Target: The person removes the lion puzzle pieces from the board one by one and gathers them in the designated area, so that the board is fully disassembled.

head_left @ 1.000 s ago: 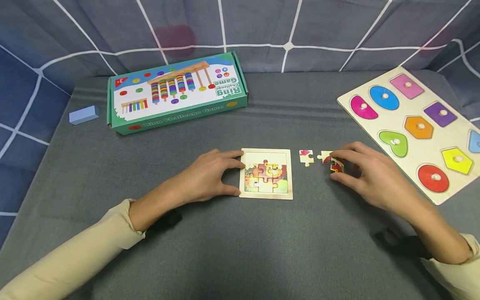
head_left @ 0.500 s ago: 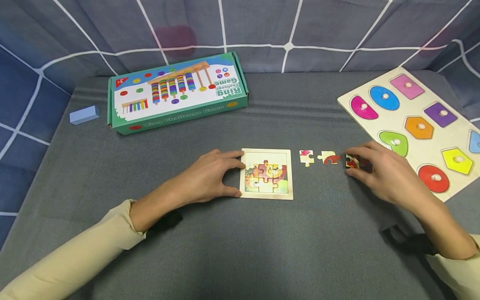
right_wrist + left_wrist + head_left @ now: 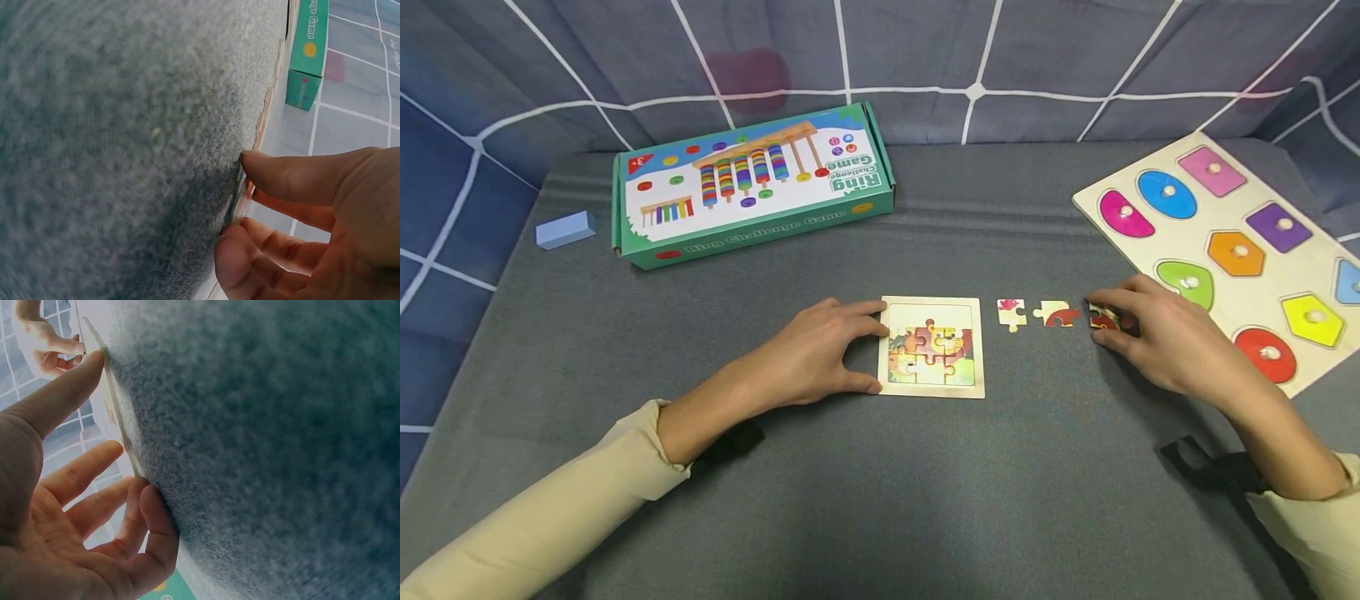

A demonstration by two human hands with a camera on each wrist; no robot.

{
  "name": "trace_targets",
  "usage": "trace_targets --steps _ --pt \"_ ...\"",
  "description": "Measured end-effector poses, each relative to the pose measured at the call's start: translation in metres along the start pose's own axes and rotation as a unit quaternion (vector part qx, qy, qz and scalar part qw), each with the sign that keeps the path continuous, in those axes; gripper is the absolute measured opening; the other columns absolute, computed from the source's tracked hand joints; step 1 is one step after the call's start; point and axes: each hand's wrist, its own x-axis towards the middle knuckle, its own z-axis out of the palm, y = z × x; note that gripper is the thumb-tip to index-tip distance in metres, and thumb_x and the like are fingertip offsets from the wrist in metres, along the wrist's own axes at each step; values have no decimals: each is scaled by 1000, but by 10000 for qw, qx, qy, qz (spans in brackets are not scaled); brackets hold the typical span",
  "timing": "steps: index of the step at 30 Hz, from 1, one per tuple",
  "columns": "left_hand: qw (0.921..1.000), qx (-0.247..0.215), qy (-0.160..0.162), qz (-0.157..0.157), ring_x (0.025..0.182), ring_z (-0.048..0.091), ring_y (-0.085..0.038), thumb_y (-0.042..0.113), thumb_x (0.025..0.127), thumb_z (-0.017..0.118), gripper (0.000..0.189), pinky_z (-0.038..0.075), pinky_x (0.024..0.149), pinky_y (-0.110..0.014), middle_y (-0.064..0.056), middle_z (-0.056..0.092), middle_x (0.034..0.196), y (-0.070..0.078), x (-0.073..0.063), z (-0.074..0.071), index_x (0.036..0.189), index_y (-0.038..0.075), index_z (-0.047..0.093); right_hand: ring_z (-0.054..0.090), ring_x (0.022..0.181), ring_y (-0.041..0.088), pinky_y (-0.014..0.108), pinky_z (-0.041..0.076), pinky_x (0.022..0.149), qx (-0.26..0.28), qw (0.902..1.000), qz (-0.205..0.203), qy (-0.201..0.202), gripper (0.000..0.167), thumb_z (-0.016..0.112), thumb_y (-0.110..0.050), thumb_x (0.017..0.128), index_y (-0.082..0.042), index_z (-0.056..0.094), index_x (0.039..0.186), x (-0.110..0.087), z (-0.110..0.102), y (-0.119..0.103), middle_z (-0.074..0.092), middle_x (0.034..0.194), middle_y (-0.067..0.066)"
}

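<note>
A small square jigsaw tray [image 3: 931,389] lies on the grey table in the head view, with several picture pieces fitted in its lower part and its top strip bare. My left hand [image 3: 820,354] rests at the tray's left edge, thumb at the near corner and fingertips on the far part. To the right, my right hand [image 3: 1168,337] pinches a red and dark jigsaw piece [image 3: 1103,318] down at the tabletop, partly hidden by the fingers. Between tray and right hand lie two loose pieces: one with a pink patch [image 3: 1011,313], one with a red shape [image 3: 1056,314].
At the back left lies a green Ring Challenge Game box [image 3: 752,187], with a light blue block [image 3: 566,231] to its left. A wooden shape board [image 3: 1195,218] with knobbed pieces lies on the right, right behind the right hand. A checked cloth [image 3: 917,50] hangs at the back.
My right hand has moved right with the jigsaw piece, away from the red-shaped piece, and lowered it to the table to the right of that piece. The left hand and tray stay put.
</note>
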Motion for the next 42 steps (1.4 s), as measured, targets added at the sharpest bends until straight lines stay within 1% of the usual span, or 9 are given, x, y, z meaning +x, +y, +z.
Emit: trace_targets --steps 6,16,25,29,33,36,38,42 --pt "10000 -2 -23 -43 116 51 -30 37 76 86 62 39 98 -51 -9 45 150 0 0 0 127 9 66 53 85 28 42 40 66 10 10000 -7 5 46 80 -4 79 4 64 122 -1 0 0 59 107 17" --pt "10000 17 -2 -7 115 52 -29 37 76 86 61 40 98 -49 -10 45 150 0 1 0 127 9 66 55 85 29 45 43 68 36 9999 -88 46 44 80 0 79 4 66 120 -2 1 1 60 107 18" --pt "10000 17 -72 -50 115 51 -28 37 77 85 62 39 98 -48 -9 44 150 0 2 0 128 9 65 53 84 28 42 40 66 -43 10000 -55 8 41 77 0 81 3 65 120 -1 0 -1 59 107 18" --pt "9999 15 -114 -92 115 51 -27 37 77 85 62 39 97 -47 -8 44 151 0 2 0 129 10 65 52 83 28 43 40 66 -29 9999 -53 106 43 78 -2 80 3 65 121 -1 -1 -6 60 107 19" --pt "9999 -8 -108 -105 113 51 -27 37 77 85 61 40 96 -46 -8 44 150 0 1 -1 129 10 65 53 83 28 45 40 67 14 9994 -112 328 44 81 -5 79 3 65 120 0 -1 -14 61 106 19" --pt "9999 -14 -105 -112 112 51 -26 37 77 85 61 40 96 -46 -8 44 151 1 1 -2 128 10 65 54 83 28 45 40 67 66 9988 -198 444 43 81 -8 79 3 66 118 3 -2 -26 61 107 19" --pt "9999 -9 -116 -113 112 51 -26 37 77 85 61 40 96 -46 -8 44 151 1 1 -1 129 10 65 55 83 27 45 41 67 149 9980 -348 515 41 81 -8 80 1 67 117 4 -1 -36 61 107 17" --pt "9999 -3 -127 -113 113 51 -27 37 78 85 62 40 97 -46 -8 44 151 1 2 -1 129 10 65 55 80 22 40 40 64 269 9960 -684 516 35 79 -9 82 -3 69 115 10 2 -62 60 101 10"
